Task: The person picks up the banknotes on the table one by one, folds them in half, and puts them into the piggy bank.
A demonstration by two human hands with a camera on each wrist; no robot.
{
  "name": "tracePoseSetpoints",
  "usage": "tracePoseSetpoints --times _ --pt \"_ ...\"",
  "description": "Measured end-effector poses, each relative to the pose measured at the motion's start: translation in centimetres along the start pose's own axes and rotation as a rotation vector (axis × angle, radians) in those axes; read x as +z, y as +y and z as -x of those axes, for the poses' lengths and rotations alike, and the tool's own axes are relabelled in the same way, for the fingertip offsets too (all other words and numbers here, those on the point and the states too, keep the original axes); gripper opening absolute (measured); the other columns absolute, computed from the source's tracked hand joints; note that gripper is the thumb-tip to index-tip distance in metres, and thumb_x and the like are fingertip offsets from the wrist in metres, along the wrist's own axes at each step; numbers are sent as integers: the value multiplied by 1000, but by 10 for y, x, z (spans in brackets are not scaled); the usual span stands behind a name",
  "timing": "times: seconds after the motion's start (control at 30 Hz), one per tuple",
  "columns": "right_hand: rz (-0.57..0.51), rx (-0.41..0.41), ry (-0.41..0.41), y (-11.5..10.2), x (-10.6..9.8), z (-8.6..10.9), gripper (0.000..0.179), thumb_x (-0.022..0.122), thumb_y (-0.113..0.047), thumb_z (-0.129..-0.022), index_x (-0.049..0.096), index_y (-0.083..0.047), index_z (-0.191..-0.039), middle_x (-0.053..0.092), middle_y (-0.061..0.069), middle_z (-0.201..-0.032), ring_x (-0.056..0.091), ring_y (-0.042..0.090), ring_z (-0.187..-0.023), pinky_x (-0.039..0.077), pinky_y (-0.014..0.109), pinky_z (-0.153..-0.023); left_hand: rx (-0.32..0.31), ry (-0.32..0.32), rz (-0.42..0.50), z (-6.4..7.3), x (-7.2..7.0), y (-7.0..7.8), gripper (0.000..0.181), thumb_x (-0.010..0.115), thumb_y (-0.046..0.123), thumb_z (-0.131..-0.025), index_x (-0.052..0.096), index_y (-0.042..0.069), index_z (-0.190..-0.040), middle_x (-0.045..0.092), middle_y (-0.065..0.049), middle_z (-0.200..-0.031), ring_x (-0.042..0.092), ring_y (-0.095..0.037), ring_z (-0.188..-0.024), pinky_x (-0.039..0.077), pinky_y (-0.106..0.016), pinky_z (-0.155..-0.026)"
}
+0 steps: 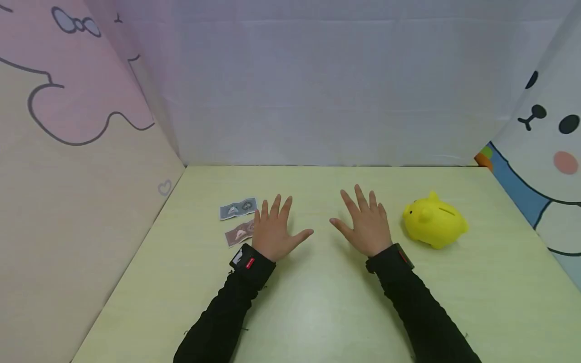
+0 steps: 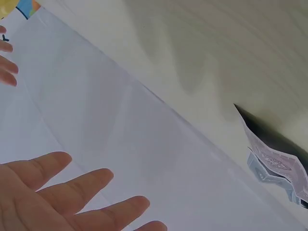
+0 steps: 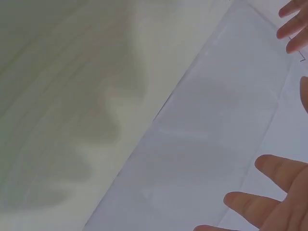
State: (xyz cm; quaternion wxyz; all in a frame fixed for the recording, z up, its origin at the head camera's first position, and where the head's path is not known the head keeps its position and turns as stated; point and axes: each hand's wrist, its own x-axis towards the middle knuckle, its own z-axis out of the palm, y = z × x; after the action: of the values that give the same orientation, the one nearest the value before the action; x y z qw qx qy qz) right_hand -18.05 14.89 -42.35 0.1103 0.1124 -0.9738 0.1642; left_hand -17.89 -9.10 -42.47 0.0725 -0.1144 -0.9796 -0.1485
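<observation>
My left hand [image 1: 274, 233] is held over the table with its fingers spread and nothing in it. Just left of it lie two creased paper notes: a grey-blue note [image 1: 238, 208] farther back and a reddish-brown note [image 1: 239, 233] nearer, partly covered by the hand. In the left wrist view the pinkish note [image 2: 279, 161] curls up off the table. My right hand [image 1: 368, 230] also has spread fingers and holds nothing. To its right, a short way off, stands a yellow pig-shaped piggy bank [image 1: 434, 222] with a slot on its back.
Both hands are above a pale yellow-green table [image 1: 327, 312]. A white curtain [image 1: 327, 91] hangs along the back edge. Cartoon-printed sheets stand at the left side [image 1: 81, 201] and the right side [image 1: 540, 166].
</observation>
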Motion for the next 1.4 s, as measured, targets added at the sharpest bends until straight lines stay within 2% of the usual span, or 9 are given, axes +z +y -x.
tracePoseSetpoints --times 0.1,0.23,0.37,0.5,0.63,0.77,1.1,1.23,1.4 --pt "-28 -19 13 -10 -2 -4 76 59 -53 -93 32 -16 -154 26 20 -160 22 51 -145 20 67 -114 4 25 24 2 -5 -5 95 59 71 -83 34 13 -153 36 -18 -156 32 -48 -142 27 -61 -115" --pt "-67 -34 26 -23 -6 -9 74 58 -52 -94 35 -14 -153 34 19 -157 24 48 -145 17 65 -117 6 49 78 6 -11 -12 93 64 65 -83 38 4 -149 43 -21 -150 41 -43 -138 33 -54 -115" --pt "-127 -63 49 -34 -6 -15 71 60 -49 -94 41 -9 -149 41 19 -152 30 47 -143 20 63 -117 -18 55 125 10 -16 -20 92 66 62 -84 41 0 -146 47 -21 -147 46 -38 -135 39 -50 -111" --pt "-236 -105 46 -44 -3 -22 67 63 -42 -94 44 -3 -146 47 21 -148 36 45 -141 27 58 -116 -50 59 122 13 -22 -31 89 68 59 -85 43 -2 -144 50 -22 -143 49 -39 -132 43 -50 -108" --pt "-365 -113 -28 -54 1 -29 64 62 -38 -96 43 -2 -146 47 20 -148 39 39 -140 31 52 -116 -80 70 104 19 -25 -45 85 70 53 -85 46 -6 -141 52 -24 -141 50 -40 -131 44 -52 -106" --pt "-449 -104 -97 -65 8 -33 63 61 -37 -97 42 -3 -146 45 19 -149 41 35 -140 34 50 -115 -129 43 97 26 -25 -59 83 71 50 -85 46 -7 -140 53 -25 -140 50 -42 -129 43 -53 -106" --pt "-479 -116 -218 -95 30 -41 61 61 -35 -97 43 -5 -146 46 17 -149 42 33 -140 35 46 -115 -237 0 117 38 -27 -86 71 67 38 -92 44 -9 -140 51 -30 -138 51 -50 -124 45 -59 -100" --pt "-505 -130 -258 -108 38 -43 59 62 -32 -97 44 -3 -146 47 18 -148 44 33 -138 36 46 -114 -252 3 109 39 -28 -92 69 67 37 -93 45 -8 -140 52 -31 -137 52 -50 -122 46 -60 -97" --pt "-545 -138 -313 -121 46 -45 57 62 -27 -97 44 -1 -145 49 20 -144 54 36 -126 46 46 -104 -259 -19 109 39 -28 -97 68 67 34 -92 46 -10 -139 52 -32 -135 52 -50 -122 46 -60 -98"
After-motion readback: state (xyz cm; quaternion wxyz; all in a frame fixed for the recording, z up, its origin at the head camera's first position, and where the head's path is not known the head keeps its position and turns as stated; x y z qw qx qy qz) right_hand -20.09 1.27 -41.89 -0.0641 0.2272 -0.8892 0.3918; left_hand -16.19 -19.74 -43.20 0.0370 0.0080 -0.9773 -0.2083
